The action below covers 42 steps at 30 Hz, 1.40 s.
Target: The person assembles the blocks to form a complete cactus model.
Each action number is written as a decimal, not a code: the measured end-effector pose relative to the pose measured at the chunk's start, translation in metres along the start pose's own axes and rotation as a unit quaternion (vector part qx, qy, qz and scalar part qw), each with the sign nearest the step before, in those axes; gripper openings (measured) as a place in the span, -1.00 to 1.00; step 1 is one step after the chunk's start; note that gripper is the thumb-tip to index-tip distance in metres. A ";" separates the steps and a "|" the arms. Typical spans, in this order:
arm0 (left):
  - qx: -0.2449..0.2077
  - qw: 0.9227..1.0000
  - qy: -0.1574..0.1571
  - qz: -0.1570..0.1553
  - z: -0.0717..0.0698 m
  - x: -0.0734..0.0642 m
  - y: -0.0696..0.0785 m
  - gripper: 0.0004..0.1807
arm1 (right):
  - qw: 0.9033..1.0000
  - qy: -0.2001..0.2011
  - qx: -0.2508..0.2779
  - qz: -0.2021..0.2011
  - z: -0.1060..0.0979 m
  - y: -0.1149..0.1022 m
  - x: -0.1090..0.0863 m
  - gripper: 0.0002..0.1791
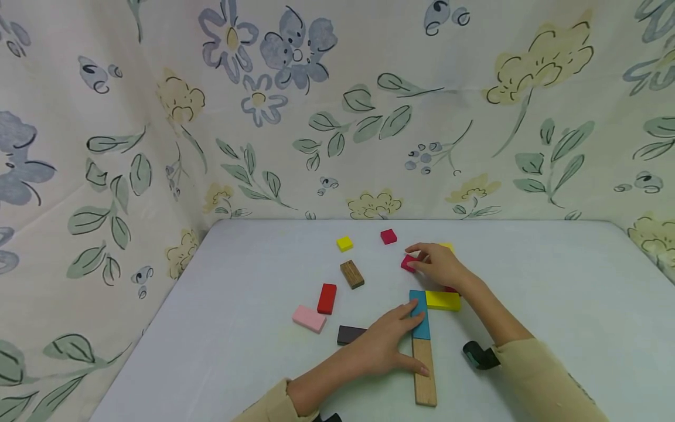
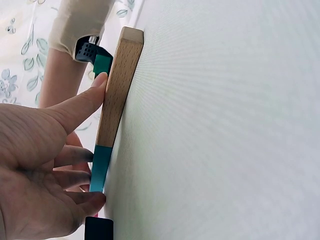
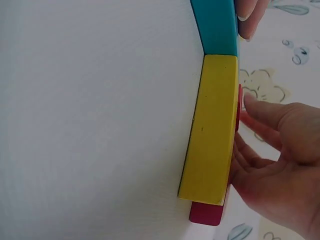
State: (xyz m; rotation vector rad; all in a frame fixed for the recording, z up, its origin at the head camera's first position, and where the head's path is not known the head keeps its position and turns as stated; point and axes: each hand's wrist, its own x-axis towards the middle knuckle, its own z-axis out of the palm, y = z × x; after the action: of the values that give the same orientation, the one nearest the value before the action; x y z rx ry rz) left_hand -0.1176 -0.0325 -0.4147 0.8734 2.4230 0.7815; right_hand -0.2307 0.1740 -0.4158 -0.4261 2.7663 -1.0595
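Note:
My left hand [image 1: 387, 343] lies spread over a blue block [image 1: 420, 328] and a plain wooden block [image 1: 425, 390], which stand end to end. Its fingertips touch the blue block and its thumb the wooden one. Farther off, my right hand [image 1: 440, 266] holds a small red block [image 1: 406, 264] between thumb and fingers. A yellow block [image 1: 443, 300] meets the blue block's far end at a right angle. Behind the yellow block, in the right wrist view, another red block [image 3: 206, 214] shows partly. The right hand partly covers a second yellow piece [image 1: 447, 246].
Left of the hands lie a dark block [image 1: 350, 335], a pink block [image 1: 309, 319], a red block [image 1: 327, 299] and a brown block [image 1: 352, 274]. Toward the back are a small yellow block [image 1: 345, 244] and a red block [image 1: 388, 237]. A floral curtain [image 1: 369, 117] hangs behind the white table [image 1: 237, 351].

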 end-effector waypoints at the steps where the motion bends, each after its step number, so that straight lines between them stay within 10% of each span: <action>1: 0.002 1.000 0.000 -0.001 0.000 -0.001 0.001 -0.01 | 1.000 -0.002 -0.002 -0.003 0.000 -0.001 0.000 -0.56; 32: 0.004 1.000 0.005 -0.005 0.000 0.000 0.000 0.01 | 0.999 -0.020 -0.034 0.007 -0.006 -0.015 -0.011 -0.82; 42: 0.004 0.999 0.017 0.027 0.014 0.010 -0.022 0.03 | 0.999 -0.027 -0.029 0.001 -0.007 -0.016 -0.017 -0.87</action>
State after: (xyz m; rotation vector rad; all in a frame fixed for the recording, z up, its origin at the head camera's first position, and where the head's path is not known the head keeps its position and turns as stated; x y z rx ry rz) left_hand -0.1259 -0.0348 -0.4418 0.9386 2.4437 0.8128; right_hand -0.2129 0.1724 -0.3996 -0.4514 2.7540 -0.9541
